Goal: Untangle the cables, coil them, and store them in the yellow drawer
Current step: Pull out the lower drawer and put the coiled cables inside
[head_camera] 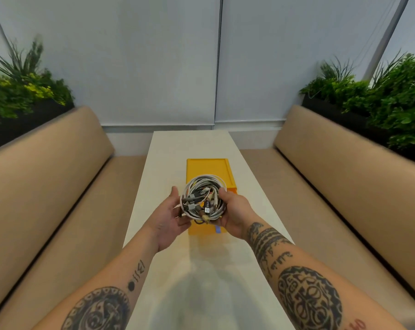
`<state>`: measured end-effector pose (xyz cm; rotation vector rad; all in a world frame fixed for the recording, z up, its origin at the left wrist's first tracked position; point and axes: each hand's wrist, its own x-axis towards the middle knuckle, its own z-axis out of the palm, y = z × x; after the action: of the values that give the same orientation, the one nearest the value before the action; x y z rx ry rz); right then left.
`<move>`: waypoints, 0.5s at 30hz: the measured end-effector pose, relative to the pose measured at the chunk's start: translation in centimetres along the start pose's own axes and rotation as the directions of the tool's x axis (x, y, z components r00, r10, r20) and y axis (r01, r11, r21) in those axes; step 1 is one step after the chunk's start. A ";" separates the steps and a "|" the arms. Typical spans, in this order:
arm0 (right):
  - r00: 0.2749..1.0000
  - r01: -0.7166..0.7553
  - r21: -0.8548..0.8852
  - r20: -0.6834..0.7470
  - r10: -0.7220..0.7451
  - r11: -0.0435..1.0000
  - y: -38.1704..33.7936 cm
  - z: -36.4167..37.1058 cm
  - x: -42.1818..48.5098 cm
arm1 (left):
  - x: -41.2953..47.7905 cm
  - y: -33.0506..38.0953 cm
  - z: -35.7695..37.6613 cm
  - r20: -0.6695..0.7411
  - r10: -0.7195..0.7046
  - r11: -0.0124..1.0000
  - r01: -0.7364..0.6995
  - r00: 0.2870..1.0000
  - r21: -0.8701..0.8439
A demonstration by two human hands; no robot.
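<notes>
Two tattooed forearms reach up from the bottom edge to the centre of the frame. There the right hand (235,210) grips a tangled bundle of white and grey cables (201,198), thumb hooked over its right side, while the left hand (169,215) cradles it from the left, thumb raised; whether its hidden fingers curl round it cannot be told. The bundle is held above the yellow drawer box (206,169) on the long white table (168,160), with tan benches (47,167) either side and planters (23,91) in the upper corners.

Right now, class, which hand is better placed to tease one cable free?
Probably the left hand: its palm lies open against the tangled bundle of white and grey cables, while the right hand grips it.
</notes>
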<state>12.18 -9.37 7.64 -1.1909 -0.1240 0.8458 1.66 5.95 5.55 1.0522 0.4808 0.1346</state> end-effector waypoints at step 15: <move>0.996 -0.002 -0.006 -0.085 0.002 1.000 -0.8 -0.1 2.3 | 5.9 -0.9 3.1 -0.155 0.079 0.977 -0.108 0.985 -0.185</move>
<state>14.26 -8.03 7.54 -1.2310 -0.0563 0.7962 8.19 5.00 4.18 0.8782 0.5407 0.3381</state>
